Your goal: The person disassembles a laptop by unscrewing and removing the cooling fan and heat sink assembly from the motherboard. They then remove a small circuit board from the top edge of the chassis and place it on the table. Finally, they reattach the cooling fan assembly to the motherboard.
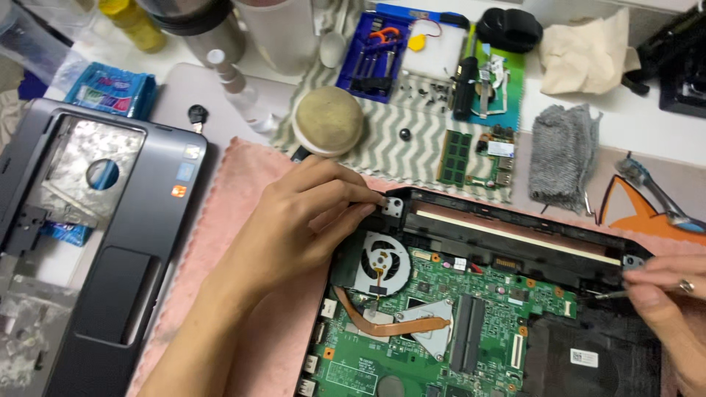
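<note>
An opened laptop base (507, 242) lies on a pink cloth (235, 220), showing a green motherboard (412, 345), a round fan (379, 263) and a copper heat pipe (382, 327). My left hand (309, 220) rests on the base's upper left corner, fingers pinched at the metal hinge bracket (392, 206). My right hand (665, 283), wearing a ring, holds a small screwdriver (610, 295) whose tip points at the base near the right hinge bracket (632, 260).
A removed grey palmrest cover (125, 242) lies at the left. Behind the base are a striped mat (412, 140) with loose screws, a blue tool case (371, 55), a memory stick (456, 156), a small circuit board (496, 158), a round tan pad (328, 120), a grey cloth (562, 154) and bottles.
</note>
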